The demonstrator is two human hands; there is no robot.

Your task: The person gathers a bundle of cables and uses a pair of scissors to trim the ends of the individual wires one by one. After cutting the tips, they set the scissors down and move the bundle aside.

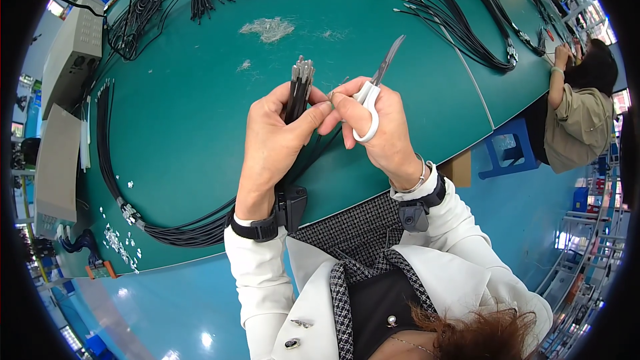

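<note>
My left hand point(267, 130) is closed round an upright bundle of black cables point(299, 90) with silvery tips at the top. Scissors point(371, 97) with white handles rest in my right hand point(387, 127), blades together and pointing up and to the right. The thumb and forefinger of that hand pinch near my left thumb, just right of the bundle. Whatever lies between those fingertips is too small to make out. Below my hands, the dark cables trail down toward the table's near edge.
On the green table point(193, 100) lie a curved cable bundle point(103, 133) at left, clear scraps point(120, 247) and a pale heap of fine strands point(269, 29). More cables point(460, 23) lie far right. Grey boxes point(73, 47) stand left; a person point(580, 113) works beside a blue stool point(510, 150).
</note>
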